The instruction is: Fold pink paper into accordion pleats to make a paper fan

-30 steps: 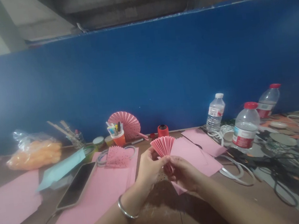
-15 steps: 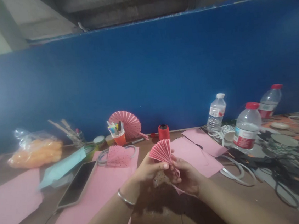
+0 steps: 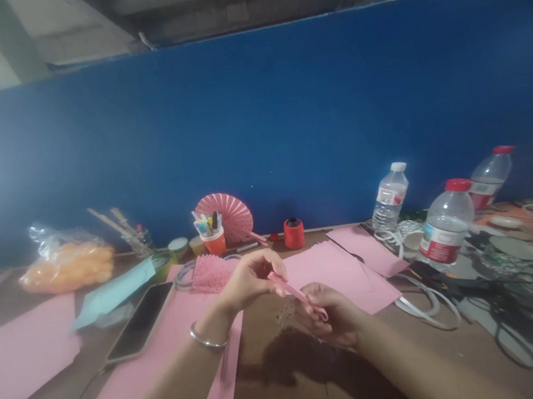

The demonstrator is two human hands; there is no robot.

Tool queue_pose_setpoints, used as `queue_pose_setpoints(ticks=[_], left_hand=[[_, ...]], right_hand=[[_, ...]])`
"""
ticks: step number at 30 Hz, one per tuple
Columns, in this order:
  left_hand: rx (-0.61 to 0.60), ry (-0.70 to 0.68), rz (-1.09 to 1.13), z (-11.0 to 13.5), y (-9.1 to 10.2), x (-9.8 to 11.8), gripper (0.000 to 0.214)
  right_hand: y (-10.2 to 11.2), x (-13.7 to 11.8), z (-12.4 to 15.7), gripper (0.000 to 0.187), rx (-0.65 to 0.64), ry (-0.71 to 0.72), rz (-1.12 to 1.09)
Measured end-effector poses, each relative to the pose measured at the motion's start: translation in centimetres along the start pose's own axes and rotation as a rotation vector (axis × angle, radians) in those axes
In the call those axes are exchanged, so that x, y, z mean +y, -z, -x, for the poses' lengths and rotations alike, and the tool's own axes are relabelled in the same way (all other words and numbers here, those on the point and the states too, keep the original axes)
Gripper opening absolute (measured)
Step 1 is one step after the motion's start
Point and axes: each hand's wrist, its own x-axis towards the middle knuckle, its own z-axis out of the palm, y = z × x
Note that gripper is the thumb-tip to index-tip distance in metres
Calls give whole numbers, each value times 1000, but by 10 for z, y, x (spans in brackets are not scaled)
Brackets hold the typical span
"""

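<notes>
My left hand [image 3: 246, 281] pinches the upper end of a folded pink pleated paper strip [image 3: 295, 294]. My right hand [image 3: 329, 313] grips its lower end, fingers curled round it. The strip is pressed flat into a narrow bar held slantwise above the brown table [image 3: 285, 375]. A silver bangle [image 3: 205, 340] sits on my left wrist. Beneath my hands lies a small dotted paper piece [image 3: 285, 312].
Pink paper sheets [image 3: 168, 356] lie left and right of my hands. A phone [image 3: 139, 321], a dotted pink pleated piece [image 3: 210, 273], a cup of pens [image 3: 213, 238], a finished pink fan [image 3: 230, 216], a red spool [image 3: 293, 233], water bottles [image 3: 445, 225] and cables [image 3: 496, 302] surround them.
The pleated paper was spread as an open fan; it is now squeezed shut into a thin strip. Both hands have dropped a little lower and the view has tilted slightly.
</notes>
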Motion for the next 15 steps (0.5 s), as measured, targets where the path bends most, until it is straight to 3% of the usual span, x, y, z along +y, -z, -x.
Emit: queue_pose_setpoints(ticks=[3, 5, 7, 9, 12, 15], left_hand=[[1, -64, -414, 1, 4, 14, 10], [46, -108, -533, 2, 3, 14, 4], [177, -149, -493, 1, 1, 6, 4], [331, -157, -391, -1, -2, -5, 9], [423, -122, -262, -3, -5, -17, 14], [425, -104, -201, -4, -6, -18, 15]], right_hand=[[1, -5, -1, 20, 62, 0, 33], [0, -10, -3, 24, 159, 30, 59], [-2, -15, -4, 30, 287, 189, 117], [-3, -20, -4, 35, 352, 435, 272], [-4, -25, 1, 50, 387, 666, 719], [-4, -30, 6, 21, 519, 725, 1094]])
